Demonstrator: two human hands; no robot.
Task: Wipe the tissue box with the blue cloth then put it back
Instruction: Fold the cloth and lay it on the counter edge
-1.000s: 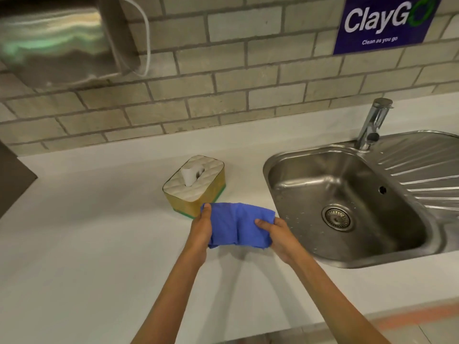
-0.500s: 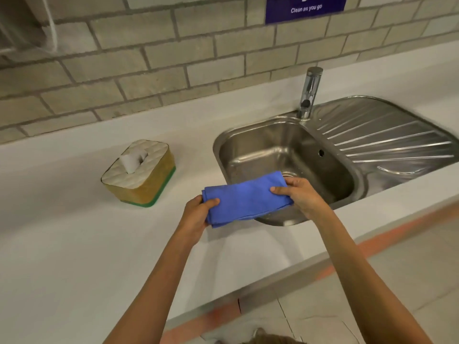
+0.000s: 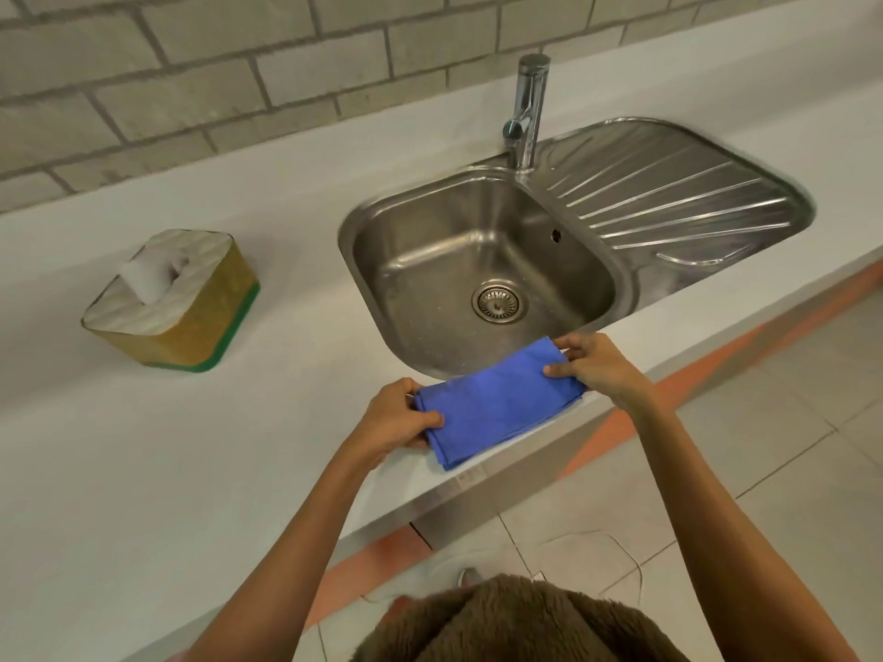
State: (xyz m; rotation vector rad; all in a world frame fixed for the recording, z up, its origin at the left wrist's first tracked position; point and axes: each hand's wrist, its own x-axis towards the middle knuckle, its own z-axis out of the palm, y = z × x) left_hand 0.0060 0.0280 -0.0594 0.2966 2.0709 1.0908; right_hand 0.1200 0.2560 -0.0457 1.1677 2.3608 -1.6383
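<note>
At the near edge of the white counter (image 3: 143,470) we hold the blue cloth (image 3: 497,403) with both hands. The cloth is folded into a flat rectangle and it lies tilted, its left end nearer to us and its right end farther. Our left hand (image 3: 392,422) grips the left end, with the thumb on top of the fabric and the other fingers under it. Our right hand (image 3: 602,370) pinches the right end between the thumb and the fingertips. So both hands are closed on the cloth, each at one end, and they are apart from each other. The cloth is over the front strip of the counter, just in front of the steel sink (image 3: 478,260), and its far right corner reaches the rim of the basin. We cannot tell if the cloth rests on the counter or is a little above it.

Farther and to the left, the tissue box (image 3: 177,303) stands on the counter, well apart from the cloth and the hands. It has a yellow side, a green base and a white quilted top, and a white tissue stands out of the top opening. Behind the basin the tap (image 3: 525,107) rises, with the ribbed draining board (image 3: 669,183) on its right. At the far side is the brick wall (image 3: 191,78).
</note>
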